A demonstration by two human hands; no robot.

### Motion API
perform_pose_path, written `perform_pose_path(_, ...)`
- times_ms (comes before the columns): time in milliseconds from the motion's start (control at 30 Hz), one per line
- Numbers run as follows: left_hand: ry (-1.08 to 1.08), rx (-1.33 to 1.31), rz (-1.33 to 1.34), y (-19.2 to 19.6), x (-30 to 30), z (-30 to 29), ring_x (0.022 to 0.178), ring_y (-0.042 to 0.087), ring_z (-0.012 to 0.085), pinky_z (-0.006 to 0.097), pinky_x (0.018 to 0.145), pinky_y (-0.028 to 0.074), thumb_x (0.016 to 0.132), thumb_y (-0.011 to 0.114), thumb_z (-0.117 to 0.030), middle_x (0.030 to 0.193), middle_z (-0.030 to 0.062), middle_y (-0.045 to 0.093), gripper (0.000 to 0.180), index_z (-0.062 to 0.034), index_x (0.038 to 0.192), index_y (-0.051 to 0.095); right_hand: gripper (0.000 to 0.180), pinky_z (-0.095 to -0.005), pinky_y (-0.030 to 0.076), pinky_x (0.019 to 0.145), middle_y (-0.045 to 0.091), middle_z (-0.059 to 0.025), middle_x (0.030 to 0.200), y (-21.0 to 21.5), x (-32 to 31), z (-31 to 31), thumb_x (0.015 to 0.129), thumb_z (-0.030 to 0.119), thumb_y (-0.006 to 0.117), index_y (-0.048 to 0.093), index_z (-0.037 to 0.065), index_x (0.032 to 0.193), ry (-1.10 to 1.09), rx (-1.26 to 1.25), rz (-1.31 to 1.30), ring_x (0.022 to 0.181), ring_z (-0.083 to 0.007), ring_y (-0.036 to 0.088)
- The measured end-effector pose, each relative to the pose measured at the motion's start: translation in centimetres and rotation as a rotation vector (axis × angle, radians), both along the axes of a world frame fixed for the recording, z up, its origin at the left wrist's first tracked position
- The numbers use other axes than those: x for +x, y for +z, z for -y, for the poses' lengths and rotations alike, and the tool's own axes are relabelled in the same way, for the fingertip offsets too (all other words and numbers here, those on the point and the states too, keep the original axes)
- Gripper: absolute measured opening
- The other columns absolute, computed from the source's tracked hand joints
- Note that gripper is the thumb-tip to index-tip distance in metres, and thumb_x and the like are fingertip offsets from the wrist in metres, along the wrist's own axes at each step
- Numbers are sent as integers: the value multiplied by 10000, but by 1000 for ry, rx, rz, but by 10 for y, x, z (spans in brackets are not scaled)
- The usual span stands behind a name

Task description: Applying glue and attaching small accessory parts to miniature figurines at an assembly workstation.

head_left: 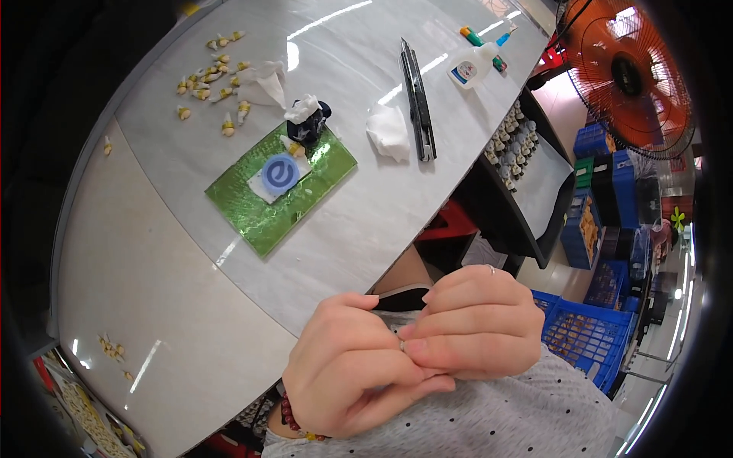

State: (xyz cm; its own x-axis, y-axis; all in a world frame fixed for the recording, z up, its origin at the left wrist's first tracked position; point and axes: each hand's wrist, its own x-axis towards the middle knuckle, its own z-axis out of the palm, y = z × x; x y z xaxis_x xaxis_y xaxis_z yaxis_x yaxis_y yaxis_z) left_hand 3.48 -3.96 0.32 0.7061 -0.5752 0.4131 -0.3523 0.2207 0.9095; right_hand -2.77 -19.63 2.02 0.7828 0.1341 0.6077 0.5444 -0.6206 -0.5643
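My left hand (351, 370), a beaded bracelet at its wrist, and my right hand (477, 324), a ring on one finger, meet in front of my shirt at the table's near edge. Both are closed, fingertips pinched together. Only a tiny pale bit shows between them; the fingers hide the rest, so its kind is unclear. Beyond them on the table lies a green translucent slab (263, 233). It bears a white piece topped by a round blue disc (280, 175), with a small yellow-and-white figure (292, 146) beside the disc.
Several small yellow-and-white figures (201, 94) lie scattered at the far left. A dark bundle (311, 131), crumpled tissue (389, 133), long black tool (417, 103) and white bottle (471, 67) sit farther back. To the right are a black tray (550, 202), orange fan (626, 76) and blue crate (584, 328).
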Motion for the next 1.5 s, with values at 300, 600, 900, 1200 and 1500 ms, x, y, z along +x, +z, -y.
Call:
perform_pose_path(300, 40, 19, 2, 4, 0, 2, 610, 511, 157, 356, 713, 464, 524, 824, -162, 682, -10, 515, 284, -129, 686, 593, 119, -260, 504, 612, 626, -64, 713, 14, -6, 3, 685, 111, 630, 629, 10, 748, -81, -206, 75, 638, -154, 595)
perform_pose_path(600, 118, 210, 184, 9, -2, 0, 590, 502, 127, 381, 761, 447, 525, 780, -160, 661, -41, 508, 223, -148, 660, 602, 190, -257, 487, 588, 626, -41, 670, 30, -4, 1, 713, 203, 687, 626, 27, 751, -139, -419, 13, 593, -124, 576)
perform_pose_path(900, 146, 301, 265, 13, -2, 1, 568, 500, 122, 372, 785, 436, 558, 751, -158, 636, -48, 503, 178, -149, 617, 582, 163, -233, 473, 574, 610, -40, 633, 35, 0, 3, 703, 179, 665, 618, 23, 713, -80, -484, -63, 588, -128, 577)
perform_pose_path(1200, -145, 129, -55, 11, 4, -2, 562, 510, 123, 352, 805, 434, 576, 766, -165, 621, -33, 496, 210, -129, 630, 566, 148, -224, 469, 513, 601, -51, 618, 11, 4, 15, 722, 153, 661, 626, 13, 693, 176, -110, -54, 521, -139, 551)
perform_pose_path(1500, -108, 47, -71, 9, 2, -2, 557, 516, 124, 384, 827, 435, 573, 772, -144, 619, -28, 513, 197, -134, 647, 590, 116, -260, 487, 561, 611, -92, 732, 0, 6, 10, 731, 85, 616, 634, -14, 789, 163, 134, 101, 610, -177, 579)
